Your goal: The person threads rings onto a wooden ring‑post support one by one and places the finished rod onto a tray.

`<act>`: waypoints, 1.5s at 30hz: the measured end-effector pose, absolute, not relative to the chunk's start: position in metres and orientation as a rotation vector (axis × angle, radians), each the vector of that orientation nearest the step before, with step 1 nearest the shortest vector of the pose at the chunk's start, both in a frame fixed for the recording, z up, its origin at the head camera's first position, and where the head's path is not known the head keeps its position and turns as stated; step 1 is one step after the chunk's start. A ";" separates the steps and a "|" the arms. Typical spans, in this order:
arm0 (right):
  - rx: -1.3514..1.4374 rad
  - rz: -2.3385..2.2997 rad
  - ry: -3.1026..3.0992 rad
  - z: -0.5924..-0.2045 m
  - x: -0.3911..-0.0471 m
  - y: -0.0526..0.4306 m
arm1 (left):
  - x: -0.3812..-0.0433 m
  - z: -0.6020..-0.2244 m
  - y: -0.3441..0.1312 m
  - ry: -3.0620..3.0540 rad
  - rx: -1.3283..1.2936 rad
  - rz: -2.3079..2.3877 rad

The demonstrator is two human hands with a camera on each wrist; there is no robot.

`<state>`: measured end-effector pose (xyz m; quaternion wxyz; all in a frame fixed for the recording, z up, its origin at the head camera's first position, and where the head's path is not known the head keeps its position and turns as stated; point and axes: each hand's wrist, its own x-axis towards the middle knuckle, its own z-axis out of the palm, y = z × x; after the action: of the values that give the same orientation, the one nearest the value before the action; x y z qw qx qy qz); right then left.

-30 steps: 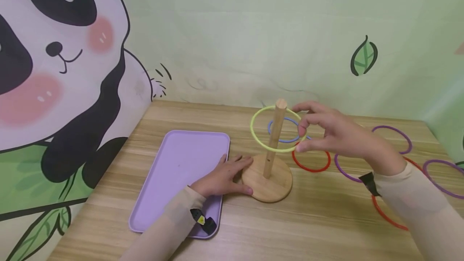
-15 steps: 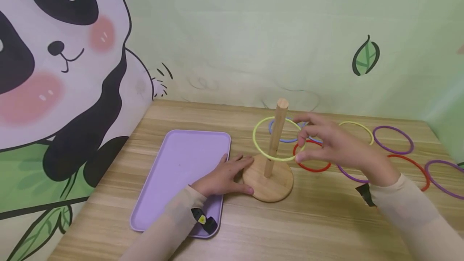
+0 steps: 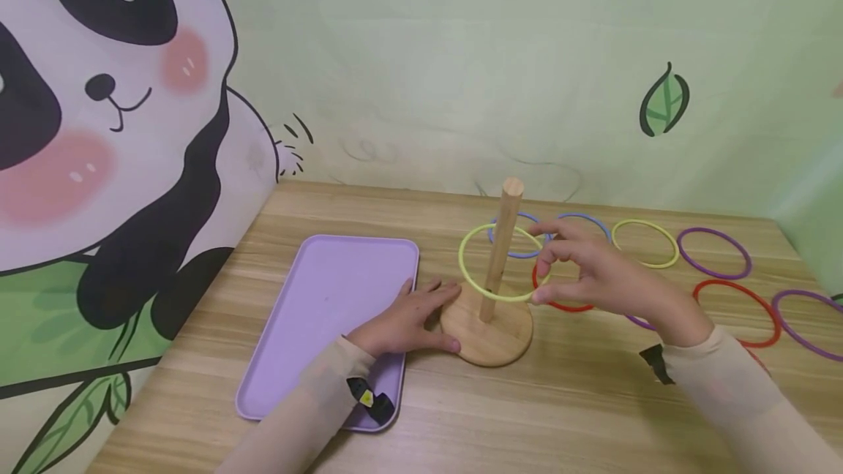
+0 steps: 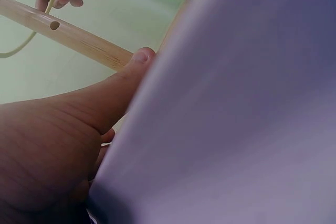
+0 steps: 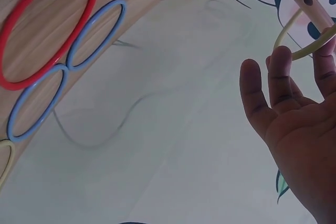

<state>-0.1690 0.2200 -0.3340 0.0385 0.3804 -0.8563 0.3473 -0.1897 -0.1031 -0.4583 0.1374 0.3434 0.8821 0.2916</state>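
Note:
A wooden ring-toss stand, with a round base [image 3: 497,348] and an upright peg [image 3: 504,232], stands on the table. Around the peg, below its top, hangs a yellow-green ring [image 3: 460,254], slightly tilted and above the base. My right hand [image 3: 602,273] pinches the ring's right side between thumb and fingers; the right wrist view also shows this ring [image 5: 321,42] circling the peg. My left hand [image 3: 410,322] lies spread at the base's left edge, with fingertips and thumb on the wood. In the left wrist view, the left thumb [image 4: 123,80] reaches toward the peg's foot.
A lilac tray [image 3: 316,313] lies left of the stand, partly under my left forearm. Right of the stand are several loose rings, among them a blue one [image 3: 579,214], a yellow one [image 3: 645,222], a red one [image 3: 779,320] and a purple one [image 3: 748,262]. A panda-painted wall borders the table.
My right hand has lowered the yellow-green ring along the peg, from near its top to about the middle. The left hand stays at the base.

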 end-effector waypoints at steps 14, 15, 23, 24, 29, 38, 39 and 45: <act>1.155 1.102 -2.709 -0.349 -0.170 0.217 | -0.189 -0.459 -0.104 2.539 0.969 0.867; 1.151 1.105 -2.712 -0.351 -0.170 0.217 | -0.189 -0.459 -0.104 2.541 0.972 0.865; 1.174 1.063 -2.691 -0.362 -0.170 0.214 | -0.190 -0.460 -0.103 2.552 1.000 0.862; 1.179 1.062 -2.690 -0.364 -0.170 0.214 | -0.190 -0.460 -0.103 2.552 1.002 0.862; 1.184 1.084 -2.707 -0.372 -0.171 0.214 | -0.190 -0.459 -0.103 2.552 1.012 0.863; 1.185 1.011 -2.680 -0.384 -0.174 0.214 | -0.191 -0.459 -0.103 2.556 1.017 0.859; 1.191 0.996 -2.674 -0.385 -0.175 0.214 | -0.190 -0.459 -0.103 2.555 1.016 0.859; 1.236 0.872 -2.624 -0.393 -0.177 0.214 | -0.190 -0.458 -0.104 2.556 1.013 0.852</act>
<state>-0.1770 0.2141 -0.3926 0.0562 0.4075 -0.8650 0.2873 -0.1898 -0.1038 -0.4579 0.1314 0.3489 0.8803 0.2934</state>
